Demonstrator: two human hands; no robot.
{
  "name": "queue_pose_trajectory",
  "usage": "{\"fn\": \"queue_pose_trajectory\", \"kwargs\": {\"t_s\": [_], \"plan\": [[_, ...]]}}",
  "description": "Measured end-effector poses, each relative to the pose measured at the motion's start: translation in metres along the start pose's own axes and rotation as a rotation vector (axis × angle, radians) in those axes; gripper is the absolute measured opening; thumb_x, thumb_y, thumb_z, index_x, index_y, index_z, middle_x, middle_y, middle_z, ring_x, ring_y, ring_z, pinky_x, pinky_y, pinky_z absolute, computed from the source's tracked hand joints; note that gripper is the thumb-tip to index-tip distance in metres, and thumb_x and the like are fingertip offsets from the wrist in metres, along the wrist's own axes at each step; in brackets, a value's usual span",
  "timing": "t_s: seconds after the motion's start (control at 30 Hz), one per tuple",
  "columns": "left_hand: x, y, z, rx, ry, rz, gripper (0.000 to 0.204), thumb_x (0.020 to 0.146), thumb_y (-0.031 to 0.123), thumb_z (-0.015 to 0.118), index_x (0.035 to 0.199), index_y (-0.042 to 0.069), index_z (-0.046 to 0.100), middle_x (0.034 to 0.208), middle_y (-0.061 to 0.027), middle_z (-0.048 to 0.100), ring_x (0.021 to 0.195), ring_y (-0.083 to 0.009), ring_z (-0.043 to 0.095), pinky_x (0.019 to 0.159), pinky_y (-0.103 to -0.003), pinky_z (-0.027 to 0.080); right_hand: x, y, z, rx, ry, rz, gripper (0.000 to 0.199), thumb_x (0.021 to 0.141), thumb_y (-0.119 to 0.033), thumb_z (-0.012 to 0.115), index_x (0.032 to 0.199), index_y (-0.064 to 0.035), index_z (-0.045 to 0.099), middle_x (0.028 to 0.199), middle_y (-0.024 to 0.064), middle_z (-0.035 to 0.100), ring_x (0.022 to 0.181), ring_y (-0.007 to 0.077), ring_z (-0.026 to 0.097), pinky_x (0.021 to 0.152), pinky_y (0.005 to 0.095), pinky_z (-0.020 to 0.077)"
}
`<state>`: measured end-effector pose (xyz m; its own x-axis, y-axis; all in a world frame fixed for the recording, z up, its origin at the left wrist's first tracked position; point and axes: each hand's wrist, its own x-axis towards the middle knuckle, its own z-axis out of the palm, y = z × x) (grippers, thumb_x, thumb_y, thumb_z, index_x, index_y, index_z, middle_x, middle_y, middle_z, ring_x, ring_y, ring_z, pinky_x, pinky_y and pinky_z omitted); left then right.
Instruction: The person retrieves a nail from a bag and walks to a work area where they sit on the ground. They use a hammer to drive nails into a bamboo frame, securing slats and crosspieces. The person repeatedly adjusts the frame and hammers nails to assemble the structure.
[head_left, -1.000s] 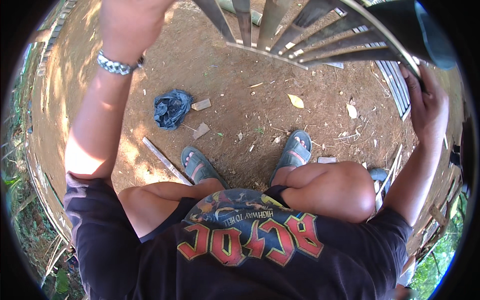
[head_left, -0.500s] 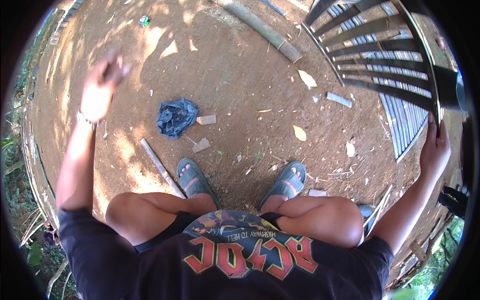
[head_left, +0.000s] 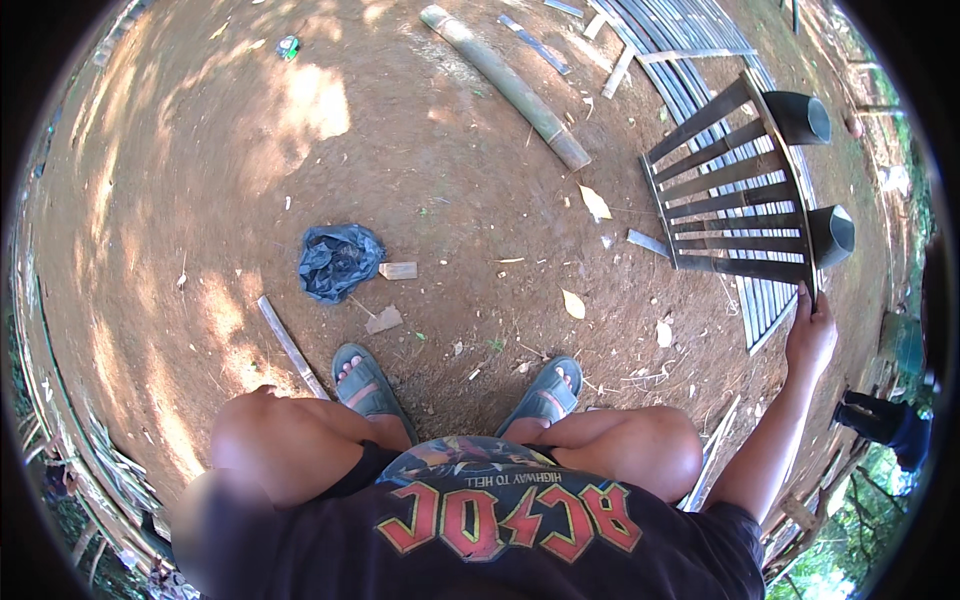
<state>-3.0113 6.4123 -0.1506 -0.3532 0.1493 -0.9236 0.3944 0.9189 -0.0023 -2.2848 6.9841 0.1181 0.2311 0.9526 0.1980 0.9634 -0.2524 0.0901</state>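
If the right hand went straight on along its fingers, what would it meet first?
The right hand grips the near end of the fan-shaped slatted frame, so that comes first. Beyond the grip, the nearer dark tube seems next, though depth is unclear.

Head-worn fisheye view, facing down, wearer's shirt point(head_left: 510, 525) closest, sandals point(head_left: 372, 397) farther, dirt ground point(head_left: 465, 225) beyond

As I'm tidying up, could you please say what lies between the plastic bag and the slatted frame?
The head view shows a wood piece, thin chip, pale leaf and grey strip between the plastic bag and the slatted frame.
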Motion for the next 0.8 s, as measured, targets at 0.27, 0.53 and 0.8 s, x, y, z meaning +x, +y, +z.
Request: {"fn": "queue_pose_trajectory", "kwargs": {"t_s": [0.27, 0.53, 0.8], "plan": [[0.017, 0.088, 0.062, -0.333, 0.116, 0.238, 0.049, 0.083, 0.036, 0.079, 0.111, 0.000, 0.061, 0.101, -0.0199, 0.071, 0.093, -0.0320, 0.070, 0.085, -0.044, 0.055, 0.035, 0.063, -0.002, -0.170, -0.002, -0.358, 0.038, 0.105, -0.036, 0.049, 0.134, -0.0171, 0.066, 0.121, 0.0205, 0.068, 0.110, 0.0408, 0.064, 0.093, 0.0461, 0.0497], [0.088, 0.035, 0.116, -0.453, 0.676, -0.109, 0.043, 0.082, 0.035, 0.076, 0.103, 0.001, 0.062, 0.096, -0.0215, 0.071, 0.090, -0.0369, 0.070, 0.081, -0.045, 0.055, 0.029, 0.031, -0.001, -0.106, -0.116, -0.164, 0.070, 0.100, -0.060, 0.050, 0.132, 0.0003, 0.063, 0.122, 0.0276, 0.066, 0.109, 0.0442, 0.064, 0.092, 0.0491, 0.0487], [0.122, 0.052, 0.160, -0.584, 0.651, -0.127, 0.047, 0.080, 0.040, 0.081, 0.105, 0.003, 0.068, 0.094, -0.0215, 0.073, 0.093, -0.0346, 0.072, 0.080, -0.042, 0.056, 0.047, 0.033, -0.005, -0.131, -0.133, -0.234, 0.067, 0.101, -0.057, 0.050, 0.130, 0.0017, 0.064, 0.118, 0.0296, 0.067, 0.105, 0.0450, 0.064, 0.087, 0.0498, 0.0492]]}}
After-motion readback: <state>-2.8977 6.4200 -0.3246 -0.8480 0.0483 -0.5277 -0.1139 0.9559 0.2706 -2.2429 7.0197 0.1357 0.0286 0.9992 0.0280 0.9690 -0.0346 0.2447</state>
